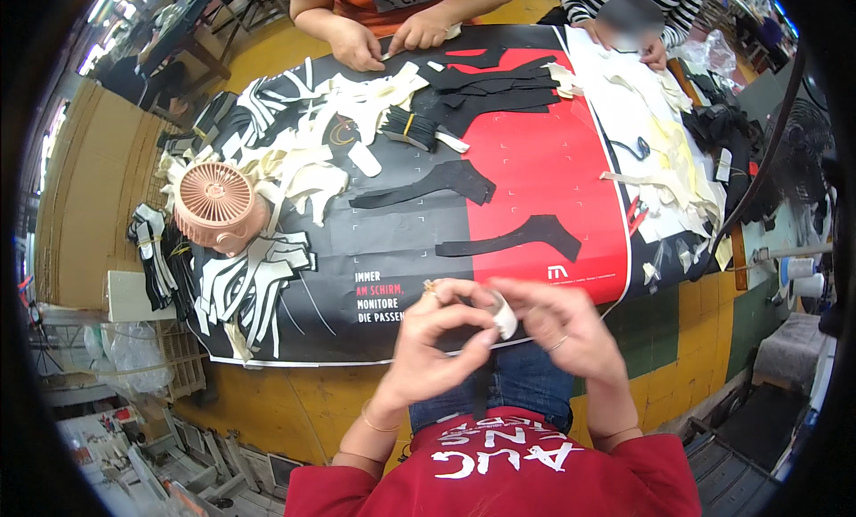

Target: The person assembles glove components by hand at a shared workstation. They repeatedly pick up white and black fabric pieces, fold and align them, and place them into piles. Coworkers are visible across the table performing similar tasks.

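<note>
Close to my body, just past the table's near edge, my left hand (443, 336) is closed in a pinch on a small curled white strip (506, 319). My right hand (567, 332) is right beside the strip, its fingers bent toward it and smeared by motion. Whether those fingers grip the strip is unclear. Beyond my hands, a curved black fabric piece (522, 238) lies flat on the black and red sheet covering the table (553, 174). A second black fabric piece (428, 184) lies farther off, to the left.
A pink fan (217, 205) stands at the left among white and cream fabric pieces (308, 178). White-and-black strips (254, 281) lie nearer. Farther back are a banded black bundle (410, 127) and stacked black pieces (495, 87). Two people work across the table; pale scraps (664, 151) lie right.
</note>
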`<state>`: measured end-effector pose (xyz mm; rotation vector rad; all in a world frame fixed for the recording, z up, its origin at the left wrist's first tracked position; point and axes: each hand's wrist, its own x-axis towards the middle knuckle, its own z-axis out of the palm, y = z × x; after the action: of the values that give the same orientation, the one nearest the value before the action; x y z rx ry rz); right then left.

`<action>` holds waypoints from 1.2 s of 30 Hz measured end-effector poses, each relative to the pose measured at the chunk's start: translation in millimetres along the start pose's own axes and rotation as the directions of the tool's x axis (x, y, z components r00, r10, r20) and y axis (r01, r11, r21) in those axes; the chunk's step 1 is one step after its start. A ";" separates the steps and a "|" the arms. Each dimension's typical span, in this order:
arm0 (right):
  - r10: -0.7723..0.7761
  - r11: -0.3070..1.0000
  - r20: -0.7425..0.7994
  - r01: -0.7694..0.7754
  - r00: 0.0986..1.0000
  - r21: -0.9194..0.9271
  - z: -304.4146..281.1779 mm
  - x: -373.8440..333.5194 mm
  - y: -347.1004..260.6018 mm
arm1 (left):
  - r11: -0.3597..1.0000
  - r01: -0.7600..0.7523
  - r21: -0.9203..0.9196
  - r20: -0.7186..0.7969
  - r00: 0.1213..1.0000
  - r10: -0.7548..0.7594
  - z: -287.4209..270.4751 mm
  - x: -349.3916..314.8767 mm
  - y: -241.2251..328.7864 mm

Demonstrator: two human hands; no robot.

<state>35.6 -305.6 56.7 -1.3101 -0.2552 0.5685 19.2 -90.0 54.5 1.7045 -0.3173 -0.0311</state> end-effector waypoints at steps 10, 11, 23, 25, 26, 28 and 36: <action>-0.051 0.937 -0.452 0.199 0.891 0.286 11.3 -6.0 23.6 | 0.994 -0.077 0.074 -0.259 0.961 0.094 37.6 -3.3 -9.7; -0.061 0.943 -0.483 0.209 0.873 0.258 10.3 -6.3 24.2 | 0.988 0.087 -0.131 -0.175 0.978 -0.110 35.6 -4.3 -10.1; -0.310 0.924 -0.569 0.102 0.762 -0.368 -12.9 3.8 23.0 | 0.978 0.190 0.091 -0.007 0.982 -0.190 33.6 35.5 -12.1; -0.358 0.820 -0.504 0.006 0.786 -0.573 -27.2 8.9 20.2 | 0.987 0.088 0.137 0.011 0.996 -0.090 36.4 47.9 -16.6; -0.368 0.778 -0.491 -0.028 0.789 -0.628 -33.6 11.4 18.4 | 0.985 0.076 0.152 0.003 0.997 -0.077 38.8 54.4 -19.5; -0.373 0.679 -0.462 -0.103 0.805 -0.727 -46.3 19.0 15.7 | 0.964 0.008 0.267 0.037 0.999 -0.018 40.1 69.7 -29.2; -0.374 0.596 -0.489 -0.200 0.788 -0.777 -64.7 41.1 26.2 | 0.878 0.040 0.478 0.096 0.991 -0.098 46.0 91.2 -55.7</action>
<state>95.0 -334.1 9.5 -2.2959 -0.0100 -0.1692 108.2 -148.2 7.4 2.2101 -0.3726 -0.1148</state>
